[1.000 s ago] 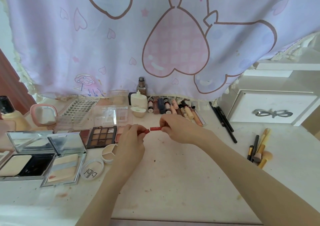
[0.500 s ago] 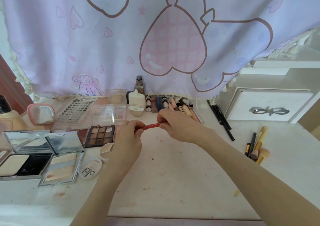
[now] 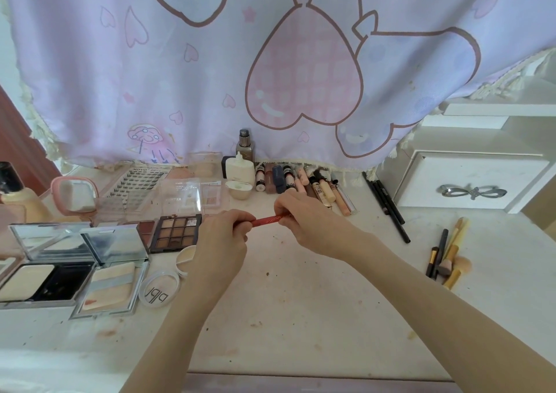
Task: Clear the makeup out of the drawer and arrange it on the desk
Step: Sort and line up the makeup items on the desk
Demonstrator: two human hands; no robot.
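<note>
**Red pencil held between 2 hands**

Head view: at the centre of the white desk (image 3: 301, 317), the left hand (image 3: 222, 242) and the right hand (image 3: 313, 221) each pinch one end of a slim red plastic cosmetic pencil (image 3: 267, 220), held level above the desktop. At 9 o'clock lies a brown 9-pan eyeshadow palette (image 3: 176, 232). At 12 o'clock lies a row of lip-gloss tubes (image 3: 301, 182). At 3 o'clock lie gold-handled makeup brushes (image 3: 448, 257).
</note>
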